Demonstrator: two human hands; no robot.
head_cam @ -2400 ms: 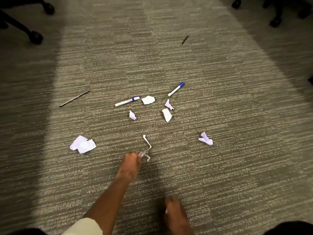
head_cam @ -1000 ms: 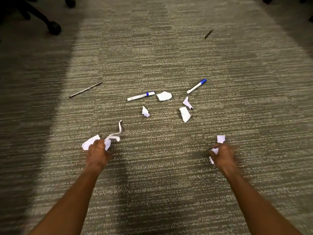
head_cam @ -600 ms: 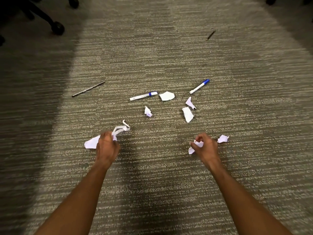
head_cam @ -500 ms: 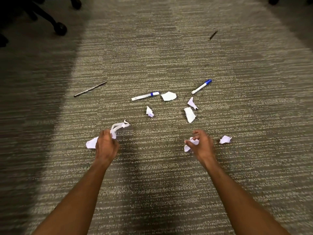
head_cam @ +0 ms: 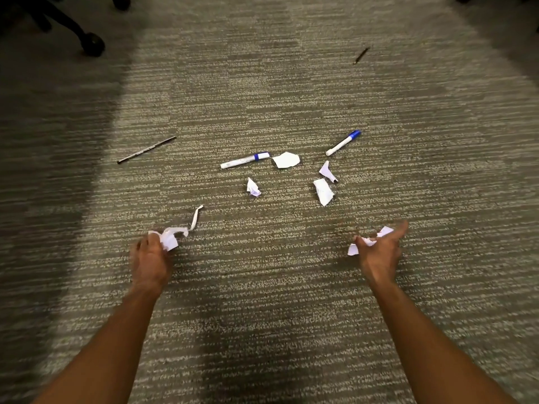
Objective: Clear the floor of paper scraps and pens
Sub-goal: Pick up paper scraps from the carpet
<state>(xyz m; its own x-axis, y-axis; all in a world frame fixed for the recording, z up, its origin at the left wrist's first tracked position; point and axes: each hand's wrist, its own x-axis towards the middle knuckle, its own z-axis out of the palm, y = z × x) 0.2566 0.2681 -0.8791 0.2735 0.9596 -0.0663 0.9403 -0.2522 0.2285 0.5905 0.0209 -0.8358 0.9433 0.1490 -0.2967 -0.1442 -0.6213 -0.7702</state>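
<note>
Carpet between left hand and right hand: bare, open lane. Ahead of hands, cluster blocks centre: small scrap, two scraps nearer the right hand, flat scrap, two markers. Thin dark pen ahead-left, clear carpet around it. Chair caster far ahead-left; another dark pen far ahead-right, isolated.

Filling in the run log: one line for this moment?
left hand: gripping paper scraps | right hand: gripping scraps | carpet: four scraps, two markers, two thin pens
</note>
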